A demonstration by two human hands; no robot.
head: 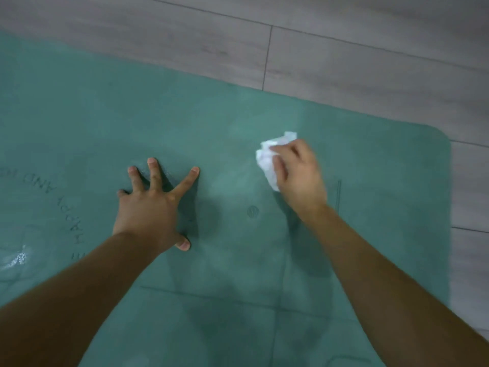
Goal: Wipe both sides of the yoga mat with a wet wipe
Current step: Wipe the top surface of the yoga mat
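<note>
On the grey plank floor [344, 62]: one teal yoga mat [238, 115], laid flat, a rounded corner at the far right, its surface filling most of the view. Faint printed guide lines, a small round emblem [252, 211] and curved lettering [60, 205] at the left edge, partly cut off. Shiny damp patch [16, 259] at the far left. Left hand [153, 205]: fingers released and spread wide, fingertips and thumb pressed on the mat, holding nothing. Right hand [299, 176]: fingers curled around a crumpled white wet wipe [270, 160], which sits against the mat toward the right end, bunched ahead of and beside the knuckles. Both forearms bare. Hands well apart, emblem between them.
</note>
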